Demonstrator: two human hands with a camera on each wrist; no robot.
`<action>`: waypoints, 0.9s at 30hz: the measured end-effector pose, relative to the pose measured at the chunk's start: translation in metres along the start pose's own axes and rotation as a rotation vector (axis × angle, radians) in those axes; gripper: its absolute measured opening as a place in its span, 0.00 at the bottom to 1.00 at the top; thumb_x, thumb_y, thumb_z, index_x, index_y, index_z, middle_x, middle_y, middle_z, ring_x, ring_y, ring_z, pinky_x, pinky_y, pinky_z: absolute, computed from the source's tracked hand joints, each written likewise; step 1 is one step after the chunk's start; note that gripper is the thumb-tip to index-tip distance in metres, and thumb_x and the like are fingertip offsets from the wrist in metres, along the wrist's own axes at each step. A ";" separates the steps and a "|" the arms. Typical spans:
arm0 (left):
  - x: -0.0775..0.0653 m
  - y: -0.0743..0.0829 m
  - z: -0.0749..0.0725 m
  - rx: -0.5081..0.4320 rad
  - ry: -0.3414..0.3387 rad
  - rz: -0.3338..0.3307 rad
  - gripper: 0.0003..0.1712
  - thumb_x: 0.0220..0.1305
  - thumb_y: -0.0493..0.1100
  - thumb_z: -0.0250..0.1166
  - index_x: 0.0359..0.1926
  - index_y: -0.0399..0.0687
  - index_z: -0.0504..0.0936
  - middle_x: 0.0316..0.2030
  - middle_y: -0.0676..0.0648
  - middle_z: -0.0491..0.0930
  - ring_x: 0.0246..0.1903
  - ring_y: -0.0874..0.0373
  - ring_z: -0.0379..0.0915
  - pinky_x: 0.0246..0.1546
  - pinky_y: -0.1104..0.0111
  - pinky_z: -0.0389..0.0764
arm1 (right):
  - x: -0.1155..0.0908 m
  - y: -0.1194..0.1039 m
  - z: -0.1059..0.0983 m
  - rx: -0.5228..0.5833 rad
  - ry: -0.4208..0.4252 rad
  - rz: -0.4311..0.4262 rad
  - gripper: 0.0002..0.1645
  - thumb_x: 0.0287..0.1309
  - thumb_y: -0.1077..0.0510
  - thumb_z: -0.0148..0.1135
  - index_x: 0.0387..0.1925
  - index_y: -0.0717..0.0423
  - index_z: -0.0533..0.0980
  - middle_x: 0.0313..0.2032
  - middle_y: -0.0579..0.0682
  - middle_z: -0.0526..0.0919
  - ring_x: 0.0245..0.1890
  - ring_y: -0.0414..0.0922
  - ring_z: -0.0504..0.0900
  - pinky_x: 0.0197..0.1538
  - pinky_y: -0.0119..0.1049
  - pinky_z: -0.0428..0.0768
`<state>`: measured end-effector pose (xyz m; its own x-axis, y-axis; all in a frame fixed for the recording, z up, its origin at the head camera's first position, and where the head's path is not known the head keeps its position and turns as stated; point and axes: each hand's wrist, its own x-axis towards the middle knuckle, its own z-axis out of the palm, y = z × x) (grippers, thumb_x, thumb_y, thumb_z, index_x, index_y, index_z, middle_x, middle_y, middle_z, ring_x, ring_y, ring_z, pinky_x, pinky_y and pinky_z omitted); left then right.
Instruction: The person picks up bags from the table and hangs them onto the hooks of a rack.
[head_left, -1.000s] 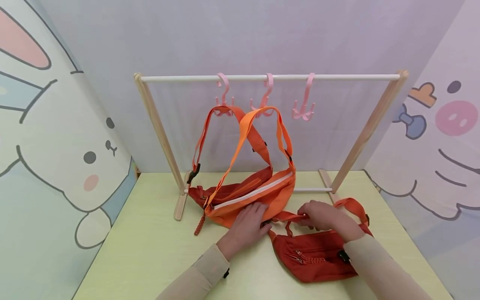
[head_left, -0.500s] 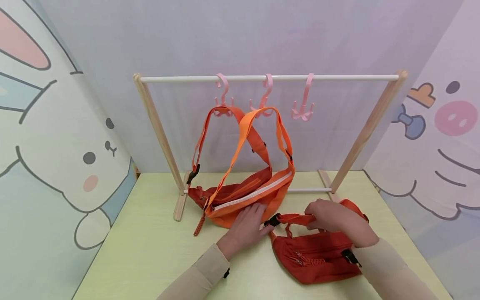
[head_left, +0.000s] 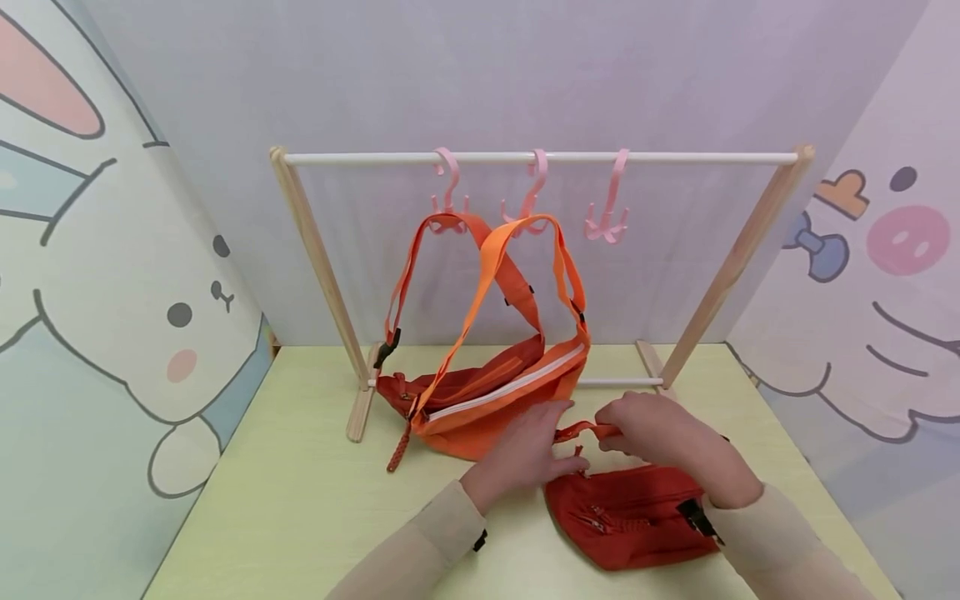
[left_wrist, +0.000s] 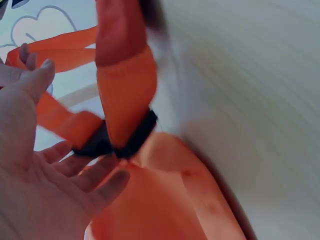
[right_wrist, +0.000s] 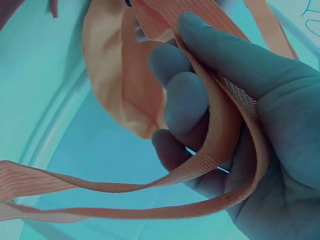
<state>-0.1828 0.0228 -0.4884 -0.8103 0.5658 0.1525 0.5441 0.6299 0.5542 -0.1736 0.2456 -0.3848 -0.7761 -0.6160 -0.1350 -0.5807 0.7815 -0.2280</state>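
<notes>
A dark red waist bag [head_left: 630, 517] lies on the table at the right. My right hand [head_left: 660, 429] grips its strap [head_left: 581, 429] above the bag; in the right wrist view the webbing [right_wrist: 222, 120] runs doubled between thumb and curled fingers. To its left, my left hand [head_left: 525, 450] has thumb and fingers spread at the strap's end. The left wrist view shows extended fingers against a black buckle [left_wrist: 97, 142]. In the head view that hand hides the buckle. Beside it stands an orange waist bag [head_left: 457, 437], a second red one [head_left: 465, 379] behind.
A wooden rack with a white bar [head_left: 697, 157] stands at the back. Three pink hangers hang from it, the rightmost hanger [head_left: 609, 217] without a bag. Raised straps of the two rear bags meet the left hanger [head_left: 447, 196] and middle hanger [head_left: 532, 196].
My left hand has moved right, off the orange bag's front to the strap's buckle end, with fingers now spread. The right hand drew the strap right, then came slightly back left.
</notes>
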 end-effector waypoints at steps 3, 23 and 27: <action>0.006 0.005 0.003 -0.117 -0.020 -0.026 0.39 0.70 0.60 0.72 0.74 0.53 0.69 0.50 0.58 0.79 0.42 0.65 0.77 0.42 0.72 0.82 | 0.001 -0.004 0.000 -0.030 0.034 -0.044 0.21 0.60 0.57 0.79 0.23 0.40 0.73 0.18 0.33 0.68 0.20 0.32 0.66 0.28 0.31 0.69; -0.015 0.017 -0.019 -0.189 0.161 -0.112 0.13 0.68 0.39 0.74 0.50 0.48 0.81 0.30 0.57 0.80 0.24 0.66 0.70 0.27 0.75 0.76 | 0.019 0.008 0.036 0.104 0.046 0.003 0.14 0.65 0.64 0.71 0.45 0.46 0.78 0.22 0.36 0.72 0.21 0.36 0.70 0.28 0.32 0.74; -0.023 0.021 -0.027 -0.189 0.175 -0.125 0.12 0.69 0.40 0.74 0.49 0.50 0.80 0.30 0.58 0.78 0.24 0.65 0.70 0.27 0.73 0.75 | 0.023 0.016 0.044 0.168 0.074 -0.027 0.13 0.67 0.67 0.67 0.44 0.46 0.79 0.25 0.36 0.73 0.24 0.35 0.72 0.31 0.33 0.75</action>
<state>-0.1584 0.0087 -0.4580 -0.9029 0.3788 0.2032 0.4005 0.5695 0.7178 -0.1897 0.2396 -0.4342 -0.7801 -0.6231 -0.0568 -0.5573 0.7332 -0.3896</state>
